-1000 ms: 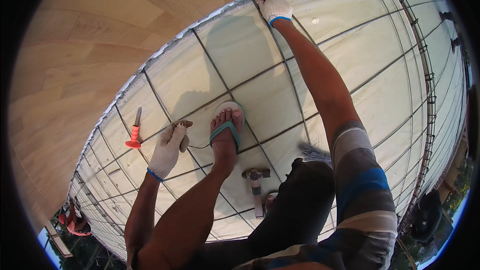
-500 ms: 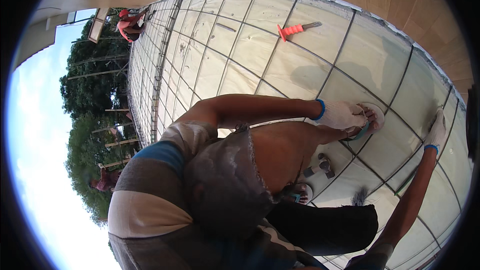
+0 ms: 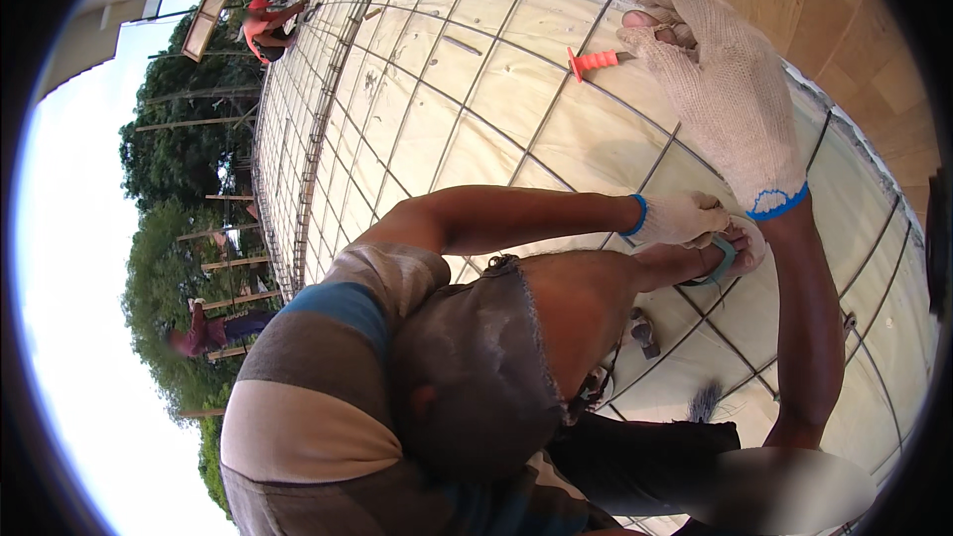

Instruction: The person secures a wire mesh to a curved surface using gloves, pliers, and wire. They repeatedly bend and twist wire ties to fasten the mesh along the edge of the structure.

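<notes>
My left hand (image 3: pixel 680 218), in a pale knit glove with a blue cuff, reaches to my foot in a flip-flop (image 3: pixel 730 258). Its fingers are closed beside the toes; anything in them is hidden. My right hand (image 3: pixel 710 79), gloved alike, is raised large and close, fingers curled and bare fingertips showing. I cannot make out what it holds. Behind its fingers lies a chisel with an orange ribbed grip (image 3: pixel 596 62), its blade partly hidden. Under both hands runs a rebar grid (image 3: pixel 556 174) over pale sheeting. Beside my legs lie a hammer (image 3: pixel 643 333) and a bundle of dark wire (image 3: pixel 706 400).
A wood-look surface (image 3: pixel 844 20) borders the grid at the upper right. Far off, a person in a red cap (image 3: pixel 266 32) bends over the bars. Another person (image 3: pixel 205 335) is near timber poles and trees (image 3: pixel 184 154). A pale blur (image 3: pixel 784 491) covers the lower right.
My right hand has left the bars at the right edge and risen toward the chisel side, now large in view. My left hand stays by the foot, its fingers slightly shifted.
</notes>
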Motion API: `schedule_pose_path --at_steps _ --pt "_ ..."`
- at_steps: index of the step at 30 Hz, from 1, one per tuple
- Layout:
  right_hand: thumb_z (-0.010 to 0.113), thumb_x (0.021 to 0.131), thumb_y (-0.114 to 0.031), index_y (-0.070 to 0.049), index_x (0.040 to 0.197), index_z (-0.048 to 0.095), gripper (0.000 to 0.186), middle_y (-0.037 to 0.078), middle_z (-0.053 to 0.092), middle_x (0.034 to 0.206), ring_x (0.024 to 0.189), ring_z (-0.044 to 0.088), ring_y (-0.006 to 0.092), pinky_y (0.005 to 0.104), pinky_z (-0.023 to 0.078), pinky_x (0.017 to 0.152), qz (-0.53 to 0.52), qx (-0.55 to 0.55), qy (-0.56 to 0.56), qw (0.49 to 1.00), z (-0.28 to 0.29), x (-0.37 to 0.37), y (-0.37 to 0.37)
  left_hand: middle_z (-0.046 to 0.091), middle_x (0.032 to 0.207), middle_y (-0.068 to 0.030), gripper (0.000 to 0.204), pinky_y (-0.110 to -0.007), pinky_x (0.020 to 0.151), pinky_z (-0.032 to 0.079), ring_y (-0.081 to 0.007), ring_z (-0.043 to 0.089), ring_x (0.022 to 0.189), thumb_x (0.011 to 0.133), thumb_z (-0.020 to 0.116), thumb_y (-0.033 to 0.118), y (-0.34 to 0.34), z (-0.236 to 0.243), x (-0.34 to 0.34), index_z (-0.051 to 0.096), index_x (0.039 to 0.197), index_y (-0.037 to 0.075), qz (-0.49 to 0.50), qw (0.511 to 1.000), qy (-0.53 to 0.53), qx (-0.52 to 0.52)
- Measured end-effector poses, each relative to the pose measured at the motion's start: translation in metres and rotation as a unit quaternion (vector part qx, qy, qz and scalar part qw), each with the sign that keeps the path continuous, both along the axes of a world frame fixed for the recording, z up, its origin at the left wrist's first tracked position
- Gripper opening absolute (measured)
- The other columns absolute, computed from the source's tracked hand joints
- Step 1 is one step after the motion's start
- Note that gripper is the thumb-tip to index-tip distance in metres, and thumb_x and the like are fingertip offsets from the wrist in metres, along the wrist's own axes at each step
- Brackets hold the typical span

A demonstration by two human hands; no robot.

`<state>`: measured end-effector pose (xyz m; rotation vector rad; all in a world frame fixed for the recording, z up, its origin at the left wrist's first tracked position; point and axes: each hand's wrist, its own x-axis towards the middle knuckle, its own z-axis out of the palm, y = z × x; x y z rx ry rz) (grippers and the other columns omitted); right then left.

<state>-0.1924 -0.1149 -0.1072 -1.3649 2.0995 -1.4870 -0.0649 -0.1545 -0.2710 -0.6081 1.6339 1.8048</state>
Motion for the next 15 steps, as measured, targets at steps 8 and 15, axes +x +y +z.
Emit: schedule_pose_path --at_steps 8,15 --pt "0.060 0.104 -0.030 -0.007 0.133 0.061 0.037 0.022 0.072 0.110 0.101 0.071 0.0413 0.0499 0.057 0.085 -0.113 0.198 -0.078 0.971 -0.167 0.019 0.096 0.066 0.106 -0.0007 0.038 -0.028 0.078 0.049 -0.0098 0.060 0.088 0.113 0.050 0.035 -0.025 -0.019 -0.022 0.058 0.133 0.004 0.226 0.972 0.055 0.021" --pt "0.048 0.105 -0.036 -0.007 0.116 0.065 0.035 0.020 0.074 0.104 0.095 0.071 0.0425 0.0536 0.056 0.083 -0.117 0.198 -0.250 0.941 -0.185 0.020 0.113 0.060 0.088 0.0028 0.036 -0.025 0.071 0.045 -0.0068 0.052 0.075 0.115 0.045 0.034 -0.020 -0.013 -0.056 0.064 0.119 0.003 0.100 0.978 0.132 -0.125"
